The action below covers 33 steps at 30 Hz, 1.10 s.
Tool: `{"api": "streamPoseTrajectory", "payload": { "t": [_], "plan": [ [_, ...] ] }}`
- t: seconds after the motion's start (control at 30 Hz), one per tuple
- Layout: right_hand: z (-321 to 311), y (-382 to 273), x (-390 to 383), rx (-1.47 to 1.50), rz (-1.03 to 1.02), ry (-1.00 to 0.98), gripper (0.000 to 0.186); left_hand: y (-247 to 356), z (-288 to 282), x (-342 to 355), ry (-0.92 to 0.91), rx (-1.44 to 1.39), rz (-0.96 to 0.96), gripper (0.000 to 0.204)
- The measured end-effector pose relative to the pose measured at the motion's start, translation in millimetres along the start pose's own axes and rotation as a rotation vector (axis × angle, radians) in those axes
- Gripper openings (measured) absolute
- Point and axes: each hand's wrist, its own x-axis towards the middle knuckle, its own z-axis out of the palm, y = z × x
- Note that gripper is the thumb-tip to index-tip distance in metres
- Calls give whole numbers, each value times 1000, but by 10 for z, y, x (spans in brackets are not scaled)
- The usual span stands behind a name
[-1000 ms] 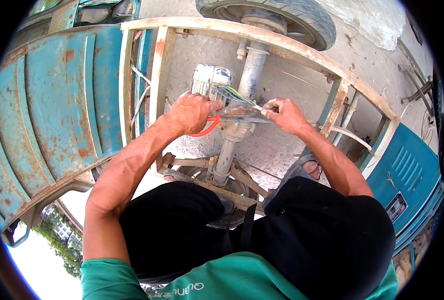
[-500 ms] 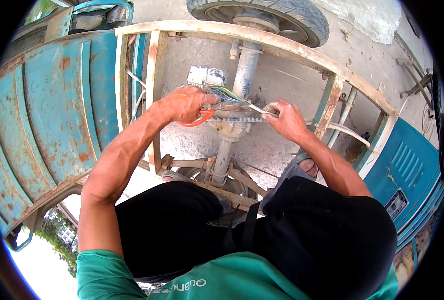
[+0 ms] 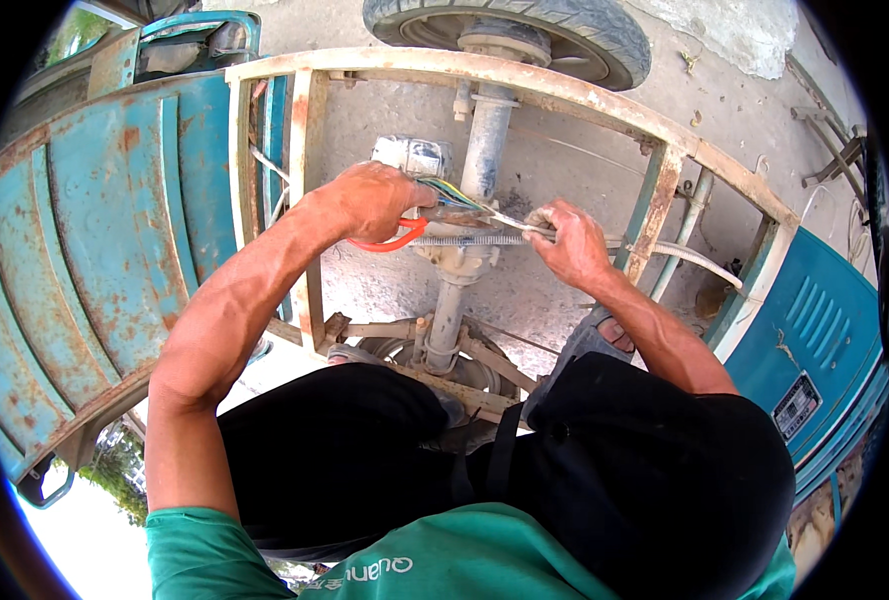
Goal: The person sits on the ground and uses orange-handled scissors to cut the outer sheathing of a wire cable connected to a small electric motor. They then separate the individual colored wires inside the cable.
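My left hand (image 3: 375, 200) is closed on a tool with red-orange handles (image 3: 393, 238), apparently pliers, though its jaws are hidden. My right hand (image 3: 563, 232) pinches a pale cable (image 3: 510, 221) whose blue, yellow and other thin wires (image 3: 448, 190) fan out toward my left hand. Behind that hand is a pale, ribbed motor housing (image 3: 412, 150), mounted beside a grey axle tube (image 3: 488, 135). A grey corrugated conduit (image 3: 470, 241) crosses the axle just below the wires.
A rusty pale metal frame (image 3: 485, 72) surrounds the axle, with a tyre (image 3: 615, 50) beyond it. A rusted teal panel (image 3: 105, 250) stands at left, a louvred teal cover (image 3: 805, 320) at right. My sandalled feet are under the frame. Metal stands (image 3: 830, 150) sit at far right.
The view has shifted slightly left over the scene. My right hand has moved a little right and down with the cable, while my left hand has risen slightly, still gripping the tool.
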Motion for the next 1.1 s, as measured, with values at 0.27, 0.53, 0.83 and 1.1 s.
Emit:
{"api": "streamPoseTrajectory", "payload": {
  "t": [0.27,0.53,0.83,1.1],
  "plan": [
    [8,5,7,43,2,7,21,-213,383,54,99,-152,49,46],
    [-27,-18,12,93,34,-5,21,-203,366,64,147,-209,98,42],
    [-44,-7,-7,129,58,-2,23,-185,339,80,175,-204,130,42],
    [-108,-17,-4,149,61,-29,23,-220,481,85,236,-240,144,42]
  ]
}}
